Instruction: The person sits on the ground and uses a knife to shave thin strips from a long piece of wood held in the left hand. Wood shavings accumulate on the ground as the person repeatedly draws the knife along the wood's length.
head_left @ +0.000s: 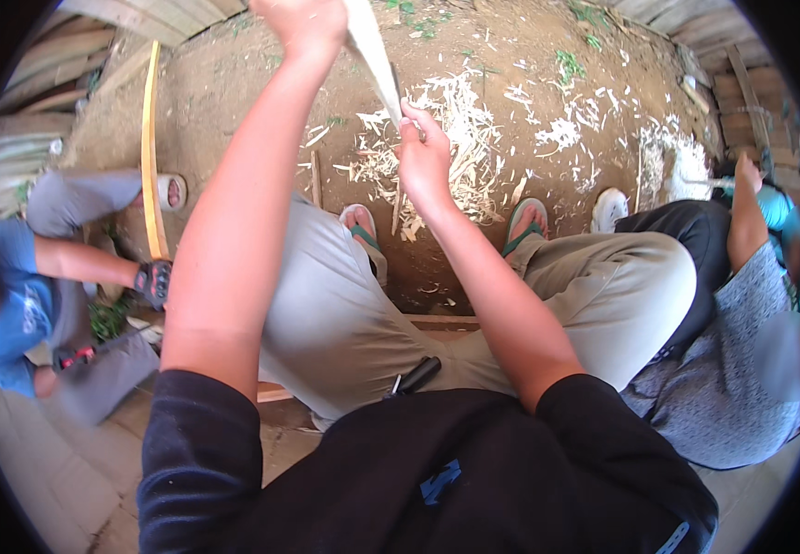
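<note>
My left hand [306,26] is raised at the top edge, its fingers partly cut off. It looks closed at a long pale bamboo or wood strip [369,42], which slants down toward my right hand. My right hand [426,157] is closed around what seems to be a knife; only a thin dark blade edge [395,78] shows against the strip, just above the thumb. The lower end of the strip meets the fingers there. A heap of pale shavings [463,120] lies on the ground beyond and beneath my right hand.
On the left, a co-worker's gloved hand [153,282] grips a long upright yellowish strip [150,138]. To the right sits another person in a grey top [723,369], close to my knee. More shavings [681,166] lie near that person. Wooden boards [741,88] border the dirt ground.
</note>
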